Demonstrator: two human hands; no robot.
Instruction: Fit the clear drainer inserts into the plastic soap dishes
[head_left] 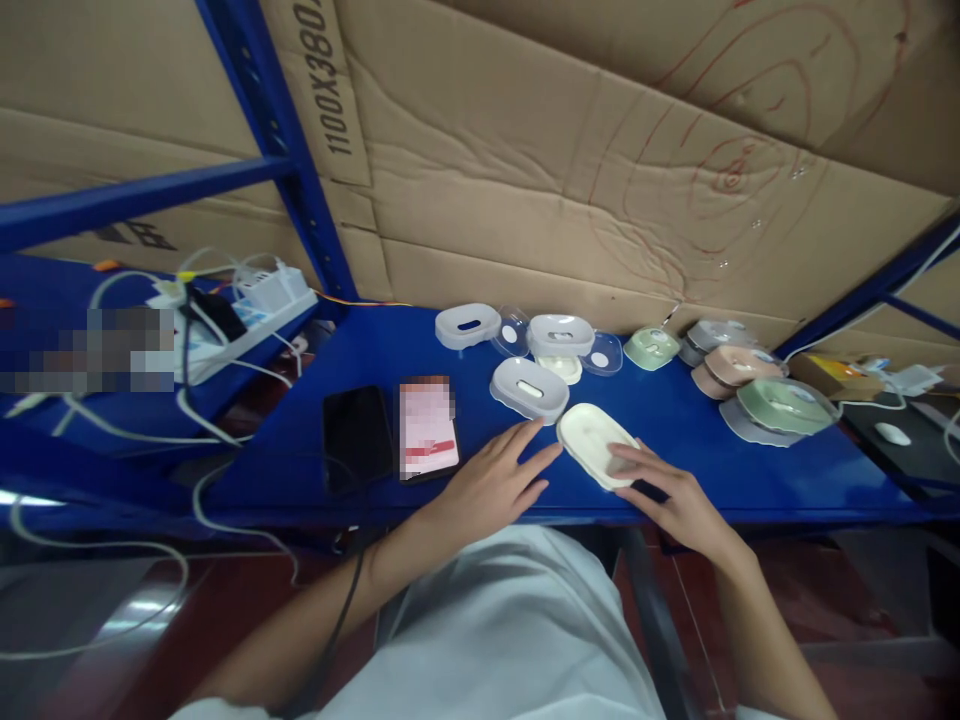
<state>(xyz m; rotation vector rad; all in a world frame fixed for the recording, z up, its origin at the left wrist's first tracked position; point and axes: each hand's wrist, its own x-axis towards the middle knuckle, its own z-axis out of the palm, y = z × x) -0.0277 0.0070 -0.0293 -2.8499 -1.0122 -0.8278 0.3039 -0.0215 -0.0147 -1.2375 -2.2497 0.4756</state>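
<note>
Right hand pinches a cream dish near the tabletop's front edge.
Left hand, fingers spread, hovers by its other end, perhaps to steady it; a grey dish sits farther back, likely for easy reach.
</note>
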